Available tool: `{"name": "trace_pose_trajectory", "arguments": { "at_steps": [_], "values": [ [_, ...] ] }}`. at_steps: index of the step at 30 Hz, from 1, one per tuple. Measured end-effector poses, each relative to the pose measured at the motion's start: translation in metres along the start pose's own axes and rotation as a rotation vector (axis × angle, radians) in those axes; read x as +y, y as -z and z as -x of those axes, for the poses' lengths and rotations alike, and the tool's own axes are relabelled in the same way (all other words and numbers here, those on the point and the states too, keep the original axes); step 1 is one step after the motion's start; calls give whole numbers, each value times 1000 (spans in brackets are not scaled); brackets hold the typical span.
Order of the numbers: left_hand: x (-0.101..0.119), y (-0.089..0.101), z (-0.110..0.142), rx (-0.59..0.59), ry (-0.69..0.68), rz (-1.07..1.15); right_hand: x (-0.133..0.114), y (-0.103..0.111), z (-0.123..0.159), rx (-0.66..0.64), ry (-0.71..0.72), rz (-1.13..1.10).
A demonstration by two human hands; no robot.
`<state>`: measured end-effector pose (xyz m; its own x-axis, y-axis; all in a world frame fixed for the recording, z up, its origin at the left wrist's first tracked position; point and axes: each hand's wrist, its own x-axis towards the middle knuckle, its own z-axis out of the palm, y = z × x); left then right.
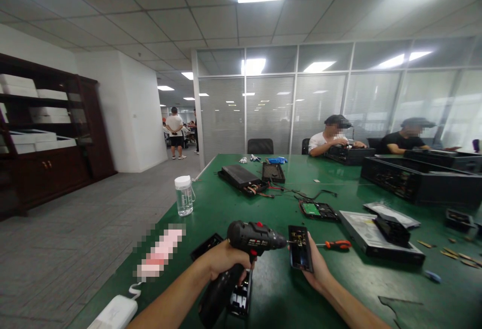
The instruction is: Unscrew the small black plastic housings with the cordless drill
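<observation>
My left hand (228,259) is wrapped round the grip of a black cordless drill (246,235), which lies level and points right. Its thin bit reaches a flat black device (300,258) with gold-coloured parts showing in its upper half. I cannot tell whether the bit sits in a screw. My right hand (318,267) holds that device upright by its right side and back. Behind the hand lies a screwdriver with an orange and black handle (339,245). Under the drill is an open black case with shiny metal parts (241,296), partly hidden.
Across the green table (211,203) lie a black box with wires (241,177), a green circuit board (312,209) and a silver drive (365,233). A water bottle (184,197) stands left. Two people work at computer cases (425,181) at far right.
</observation>
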<state>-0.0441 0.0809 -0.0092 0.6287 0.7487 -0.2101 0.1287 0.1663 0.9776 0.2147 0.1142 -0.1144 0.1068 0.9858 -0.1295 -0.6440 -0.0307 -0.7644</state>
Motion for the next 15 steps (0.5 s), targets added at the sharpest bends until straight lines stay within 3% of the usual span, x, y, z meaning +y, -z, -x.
{"name": "trace_pose_trajectory", "arguments": {
  "at_steps": [15],
  "values": [
    [-1, -1, -1, 5, -3, -12, 0, 1, -2, 22, -9, -4]
  ]
}}
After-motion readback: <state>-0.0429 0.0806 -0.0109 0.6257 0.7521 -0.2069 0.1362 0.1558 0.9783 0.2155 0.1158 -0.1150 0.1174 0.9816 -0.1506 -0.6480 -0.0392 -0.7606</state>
